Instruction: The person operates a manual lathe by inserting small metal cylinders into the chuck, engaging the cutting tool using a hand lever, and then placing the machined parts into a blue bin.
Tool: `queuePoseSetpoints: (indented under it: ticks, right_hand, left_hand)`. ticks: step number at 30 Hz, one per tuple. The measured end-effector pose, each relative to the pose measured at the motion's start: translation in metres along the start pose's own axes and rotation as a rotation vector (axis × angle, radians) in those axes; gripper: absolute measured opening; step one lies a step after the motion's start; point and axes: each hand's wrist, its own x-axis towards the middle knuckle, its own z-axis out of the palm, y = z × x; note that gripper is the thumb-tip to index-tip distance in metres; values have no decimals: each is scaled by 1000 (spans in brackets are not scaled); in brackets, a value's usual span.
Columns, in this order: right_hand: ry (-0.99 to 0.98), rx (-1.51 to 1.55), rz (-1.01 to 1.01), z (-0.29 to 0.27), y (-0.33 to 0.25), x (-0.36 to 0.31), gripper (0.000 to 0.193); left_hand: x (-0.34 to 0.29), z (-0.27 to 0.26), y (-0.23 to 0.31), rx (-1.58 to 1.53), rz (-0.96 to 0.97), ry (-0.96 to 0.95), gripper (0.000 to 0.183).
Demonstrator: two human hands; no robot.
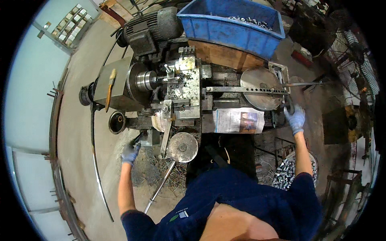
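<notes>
A small metal lathe fills the middle, with a round chuck [145, 80] at its left and a chip-strewn cross slide [184, 90] beside it. My left hand [130, 154], in a grey-blue glove, is at the lower left next to a dark lever [139, 137] on a grey box [151, 137]. Its fingers are blurred, so their grip does not show. My right hand [296, 119], gloved alike, is open at the machine's right end, thumb and fingers apart. Nearest to it are a large metal disc [261, 101] and a perforated flat bar [249, 90].
A blue plastic bin [231, 34] of small metal parts stands behind the lathe, beside a motor [155, 28]. A brush [109, 91] lies on the headstock cover. Newspaper [229, 120] covers the near bed. A round container of metal pieces [285, 172] stands lower right; a rod [159, 188] slants lower left.
</notes>
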Motion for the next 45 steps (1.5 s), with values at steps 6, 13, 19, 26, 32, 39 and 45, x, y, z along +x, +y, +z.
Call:
queuePoseSetpoints:
  ticks: [6, 13, 19, 26, 32, 39, 45]
  right_hand:
    - [-51, 111, 120, -5, 0, -54, 46]
    - [-82, 226, 124, -1, -11, -60, 39]
    - [-2, 404, -27, -86, -50, -31, 37]
    - [-6, 650, -680, -179, -255, -2, 32]
    - [171, 271, -1401, -173, -429, -10, 49]
    - [-230, -212, -1410, -159, -511, -22, 49]
    - [-214, -96, -1368, -150, -502, -13, 46]
  left_hand:
    - [62, 26, 6, 464, 37, -200, 57]
    - [59, 135, -34, 53, -207, 257, 50]
    - [63, 54, 20, 275, -77, -130, 47]
    - [39, 17, -32, 192, -21, -126, 36]
    - [-17, -142, -41, 99, 73, 592, 30]
    - [-105, -114, -147, 478, -326, 685, 52]
    - [-107, -97, -25, 193, -355, 566, 46]
